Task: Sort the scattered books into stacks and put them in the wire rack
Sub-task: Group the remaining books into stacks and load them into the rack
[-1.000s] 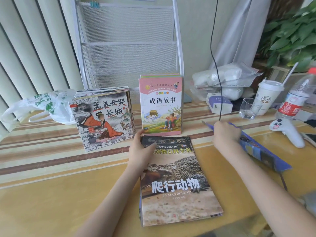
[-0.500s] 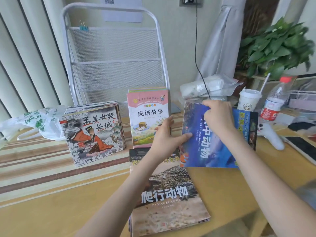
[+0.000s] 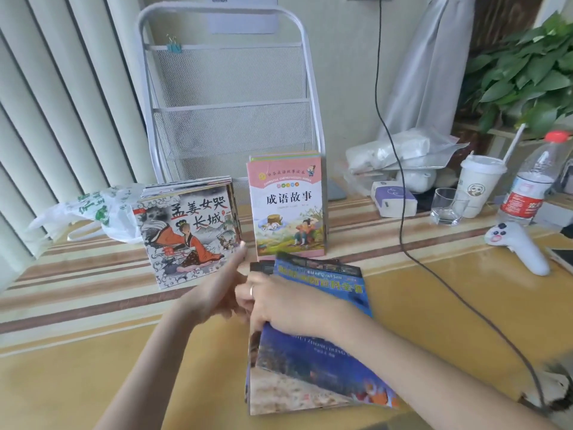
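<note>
A blue sea-animal book [image 3: 322, 361] lies on top of the reptile book [image 3: 279, 395] at the table's near middle. My right hand [image 3: 279, 302] rests across the blue book with its fingers curled over the left edge. My left hand [image 3: 217, 293] hovers just left of it, thumb up, fingers loose and holding nothing. Behind stand two upright stacks: a black-and-white picture-book stack [image 3: 189, 234] and a pink storybook stack [image 3: 288, 206]. The white wire rack [image 3: 226, 97] stands behind them against the wall with bare shelves.
A plastic bag [image 3: 90, 212] lies at the left. On the right are a black cable [image 3: 403, 237], a glass [image 3: 446, 206], a paper cup [image 3: 477, 184], a water bottle [image 3: 533, 184], a white controller [image 3: 517, 246] and a small box [image 3: 393, 197].
The blue book went from upright in both hands down flat onto the reptile book. My left hand let go of it and drew left.
</note>
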`<action>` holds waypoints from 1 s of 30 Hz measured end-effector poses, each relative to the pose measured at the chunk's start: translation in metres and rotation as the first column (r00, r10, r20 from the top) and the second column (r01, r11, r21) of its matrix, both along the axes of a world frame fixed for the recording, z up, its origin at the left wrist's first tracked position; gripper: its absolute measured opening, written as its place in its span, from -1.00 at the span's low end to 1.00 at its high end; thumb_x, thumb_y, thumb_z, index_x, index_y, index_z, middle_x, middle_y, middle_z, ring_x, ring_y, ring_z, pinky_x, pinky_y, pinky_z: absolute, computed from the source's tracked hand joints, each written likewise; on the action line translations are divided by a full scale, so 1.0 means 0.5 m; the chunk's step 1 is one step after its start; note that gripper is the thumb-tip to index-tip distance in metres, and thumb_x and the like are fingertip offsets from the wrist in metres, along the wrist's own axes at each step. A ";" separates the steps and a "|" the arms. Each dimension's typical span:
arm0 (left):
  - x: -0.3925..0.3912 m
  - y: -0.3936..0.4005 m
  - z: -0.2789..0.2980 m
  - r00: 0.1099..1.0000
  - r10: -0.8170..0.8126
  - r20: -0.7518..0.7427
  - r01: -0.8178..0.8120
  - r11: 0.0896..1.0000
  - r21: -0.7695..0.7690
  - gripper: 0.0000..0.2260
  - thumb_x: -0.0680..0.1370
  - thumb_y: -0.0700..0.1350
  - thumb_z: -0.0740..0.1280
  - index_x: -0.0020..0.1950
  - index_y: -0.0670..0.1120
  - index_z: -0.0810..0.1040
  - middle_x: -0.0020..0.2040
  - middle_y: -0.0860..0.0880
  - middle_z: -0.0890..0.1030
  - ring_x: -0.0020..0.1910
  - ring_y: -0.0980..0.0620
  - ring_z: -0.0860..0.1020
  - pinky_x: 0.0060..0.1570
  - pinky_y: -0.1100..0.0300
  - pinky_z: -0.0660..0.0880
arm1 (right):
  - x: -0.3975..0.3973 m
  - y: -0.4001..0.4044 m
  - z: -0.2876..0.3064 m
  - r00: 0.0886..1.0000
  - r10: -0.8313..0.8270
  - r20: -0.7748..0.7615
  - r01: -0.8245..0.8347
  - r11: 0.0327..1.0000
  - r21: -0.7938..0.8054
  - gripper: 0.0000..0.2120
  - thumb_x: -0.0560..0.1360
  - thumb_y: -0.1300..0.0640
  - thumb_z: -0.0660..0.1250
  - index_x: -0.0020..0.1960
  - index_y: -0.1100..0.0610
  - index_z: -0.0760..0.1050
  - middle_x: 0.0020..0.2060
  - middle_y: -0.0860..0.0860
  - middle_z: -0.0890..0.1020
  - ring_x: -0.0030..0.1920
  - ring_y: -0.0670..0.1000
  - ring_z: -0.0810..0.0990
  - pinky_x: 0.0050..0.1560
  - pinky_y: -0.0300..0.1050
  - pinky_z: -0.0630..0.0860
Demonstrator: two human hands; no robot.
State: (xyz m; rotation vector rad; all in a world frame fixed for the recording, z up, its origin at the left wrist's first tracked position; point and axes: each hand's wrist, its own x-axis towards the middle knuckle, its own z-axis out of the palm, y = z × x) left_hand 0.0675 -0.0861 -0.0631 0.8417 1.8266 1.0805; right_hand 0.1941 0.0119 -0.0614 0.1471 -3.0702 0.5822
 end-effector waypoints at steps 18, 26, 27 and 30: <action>-0.004 0.074 -0.052 0.813 0.486 0.321 -0.519 0.854 0.020 -0.89 0.55 -0.12 0.32 0.00 -0.15 0.54 -0.13 -0.10 0.58 -0.18 -0.06 0.55 0.02 0.02 0.50 | 0.090 0.119 -0.134 0.673 -0.734 -0.094 0.644 0.643 -0.414 -0.39 0.55 0.01 0.28 0.49 0.06 0.08 0.44 0.03 0.28 0.40 0.03 0.29 0.26 -0.18 0.27; 0.049 0.110 -0.029 0.850 0.465 0.247 -0.476 0.879 -0.016 -0.50 0.36 -0.01 0.54 0.17 -0.18 0.45 -0.09 -0.21 0.62 -0.34 -0.13 0.61 -0.34 0.07 0.57 | 0.090 0.126 -0.134 0.571 -0.805 -0.161 0.617 0.550 -0.563 -0.44 0.49 0.08 0.38 0.40 0.10 0.23 0.27 0.01 0.44 0.10 -0.07 0.41 -0.05 -0.43 0.22; 0.051 0.107 -0.025 0.849 0.474 0.234 -0.494 0.869 0.030 -0.55 0.37 -0.05 0.54 0.14 -0.19 0.47 -0.11 -0.21 0.64 -0.35 -0.12 0.61 -0.35 0.07 0.57 | 0.090 0.131 -0.134 0.558 -0.818 -0.140 0.588 0.509 -0.629 -0.42 0.47 0.08 0.41 0.39 0.10 0.23 0.27 -0.01 0.43 0.09 -0.12 0.39 -0.03 -0.45 0.23; 0.065 0.089 0.013 0.850 0.443 0.284 -0.510 0.828 0.236 -0.80 0.42 -0.16 0.50 -0.05 -0.19 0.55 -0.28 -0.12 0.68 -0.42 -0.06 0.64 -0.42 0.12 0.58 | 0.095 0.135 -0.099 0.556 -0.831 0.016 0.450 0.284 -0.847 -0.38 0.42 0.04 0.45 0.37 0.03 0.21 0.23 -0.09 0.46 0.09 -0.18 0.46 0.01 -0.38 0.34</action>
